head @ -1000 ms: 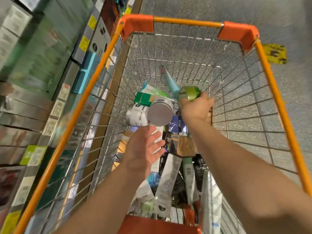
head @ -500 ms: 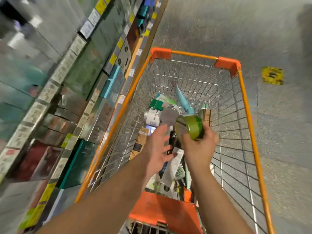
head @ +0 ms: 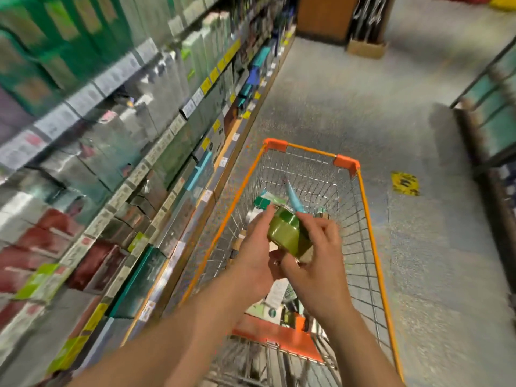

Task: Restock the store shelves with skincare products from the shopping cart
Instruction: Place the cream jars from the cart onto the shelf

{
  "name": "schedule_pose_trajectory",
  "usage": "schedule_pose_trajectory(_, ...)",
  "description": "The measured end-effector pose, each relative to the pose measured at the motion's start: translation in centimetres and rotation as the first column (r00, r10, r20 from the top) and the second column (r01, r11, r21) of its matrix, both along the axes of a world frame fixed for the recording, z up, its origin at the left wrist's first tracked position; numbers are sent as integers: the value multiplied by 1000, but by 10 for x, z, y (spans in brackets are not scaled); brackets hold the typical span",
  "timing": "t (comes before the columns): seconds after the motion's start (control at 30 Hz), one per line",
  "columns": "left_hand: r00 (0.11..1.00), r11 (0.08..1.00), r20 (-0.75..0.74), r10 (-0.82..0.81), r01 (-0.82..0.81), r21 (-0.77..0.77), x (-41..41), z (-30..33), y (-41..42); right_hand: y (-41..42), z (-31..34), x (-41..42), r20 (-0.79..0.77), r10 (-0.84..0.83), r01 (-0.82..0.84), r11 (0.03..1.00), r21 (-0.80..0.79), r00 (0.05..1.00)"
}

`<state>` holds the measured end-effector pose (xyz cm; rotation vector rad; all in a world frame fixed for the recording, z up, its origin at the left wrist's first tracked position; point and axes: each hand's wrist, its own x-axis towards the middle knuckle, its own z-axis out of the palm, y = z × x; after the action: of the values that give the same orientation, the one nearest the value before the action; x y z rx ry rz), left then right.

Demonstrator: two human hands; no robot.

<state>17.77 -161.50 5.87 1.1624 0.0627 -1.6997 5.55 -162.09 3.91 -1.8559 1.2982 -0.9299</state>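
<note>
Both hands clasped round the green jar (head: 289, 236): left hand (head: 255, 252) cupping its near-left side, fingers curled up along the lid edge; right hand (head: 318, 263) pinching the far-right side, thumb under and fingers over the top. Jar tilted, lid facing roughly 10 o'clock, held up above the middle of the shopping cart (head: 368, 219), clear of the wire and of the goods below.

Changed within the last second: formerly gripped by the right hand alone, low inside the basket, with the left hand spread and empty beside it; now lifted out and shared between the two. View also swung upward, bringing in more aisle floor and the long shelves (head: 117, 152) running from 7 o'clock to 12 o'clock on the left.

Below the jar, at 12 o'clock, a blue tube (head: 293, 198) leaning on the far wire wall, a green box (head: 262, 201) just left of it; more packets (head: 275, 296) at 6 o'clock, partly hidden by the wrists.

Probably the pick done for this item, with shelf placement next; slot not identifiable, shelf labels too blurred. Plenty left in the cart.
</note>
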Motion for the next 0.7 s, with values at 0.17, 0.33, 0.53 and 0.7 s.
schedule_pose_trajectory(0.17,979,993,-189,74,-90,-79,22,30,45,41,36,19,29,121,-117,985,-125,992)
schedule_pose_trajectory(0.33,987,980,-147,63,-89,-175,33,52,76,74,67,26,209,83,-84,996,-1,975)
schedule_pose_trajectory(0.53,998,953,-14,54,-55,-298,32,79,100,90,110,28,229,-5,-63,955,288,973)
schedule_pose_trajectory(0.7,992,897,3,126,-113,-427,15,107,109,97,144,19,314,-32,-86,930,356,949)
